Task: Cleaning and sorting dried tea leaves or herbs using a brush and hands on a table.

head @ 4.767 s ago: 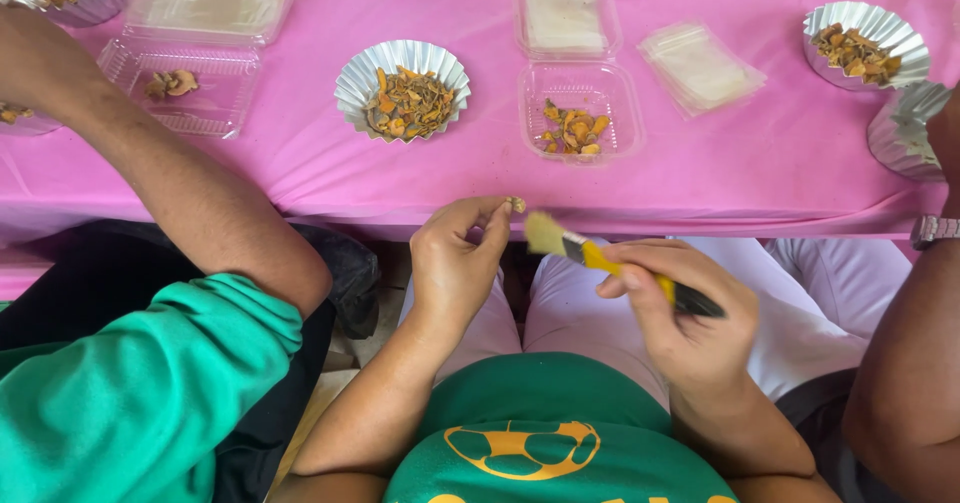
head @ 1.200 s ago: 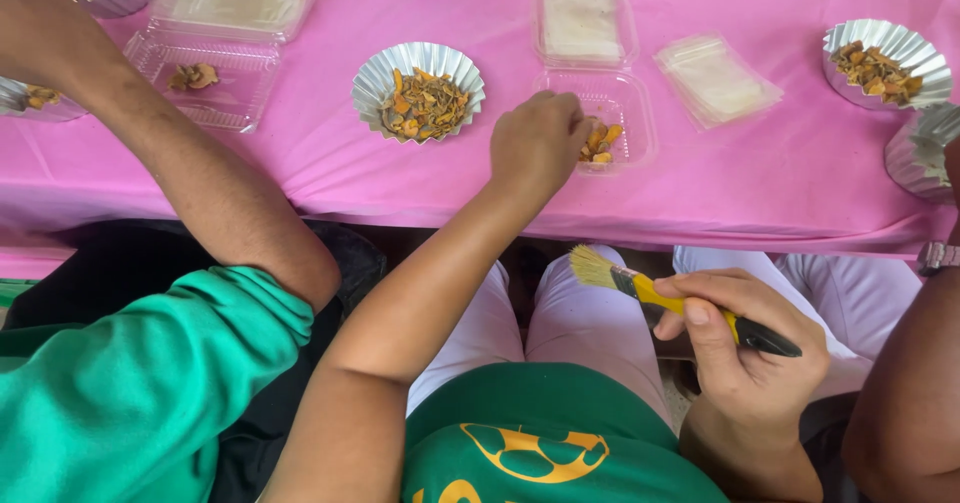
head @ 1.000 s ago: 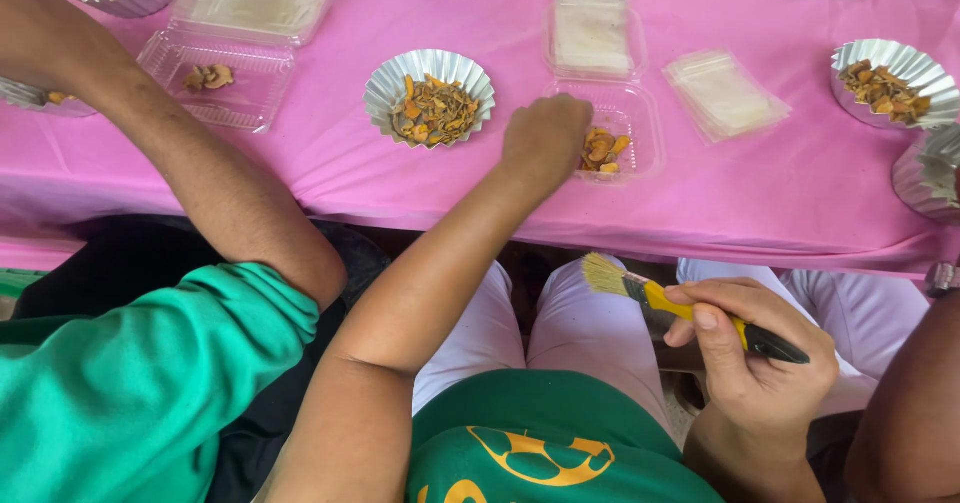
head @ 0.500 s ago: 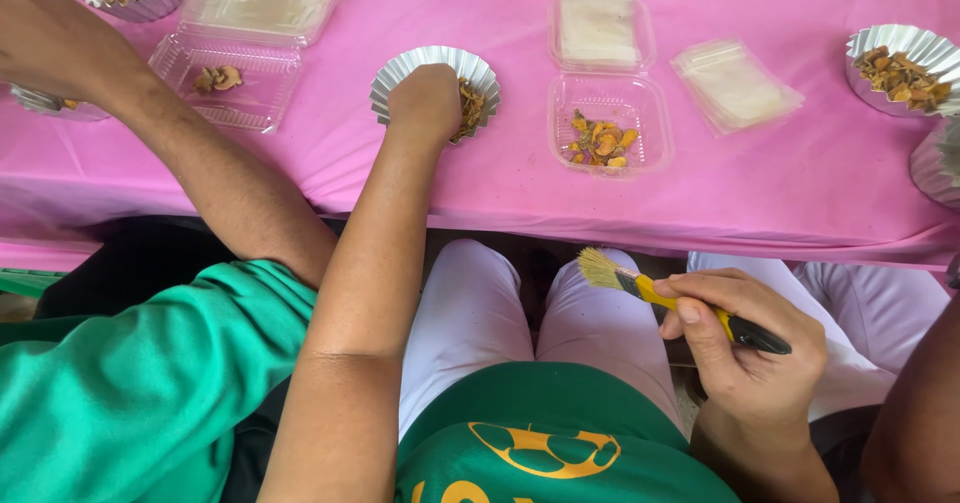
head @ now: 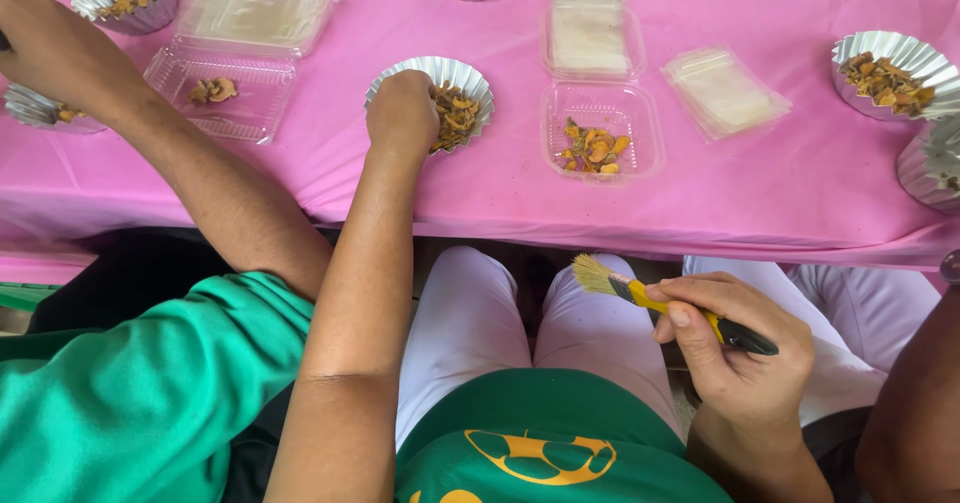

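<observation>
Reaching into a foil cup [head: 447, 73] of dried yellow-orange pieces [head: 455, 118] on the pink tablecloth [head: 420, 188].

The left hand [head: 402, 113] rests on the cup's near rim with fingers curled down into the pieces; whether it grips any cannot be told. The right hand [head: 745, 348] is held low over the lap, closed around a small brush [head: 660, 303] with a yellow and black handle, bristles pointing left. Just right of the cup stands a clear plastic box [head: 602, 128] holding a few more pieces. Farther left, another person's arm [head: 190, 163] in a green sleeve stretches over the table beside a second clear box [head: 225, 88].
</observation>
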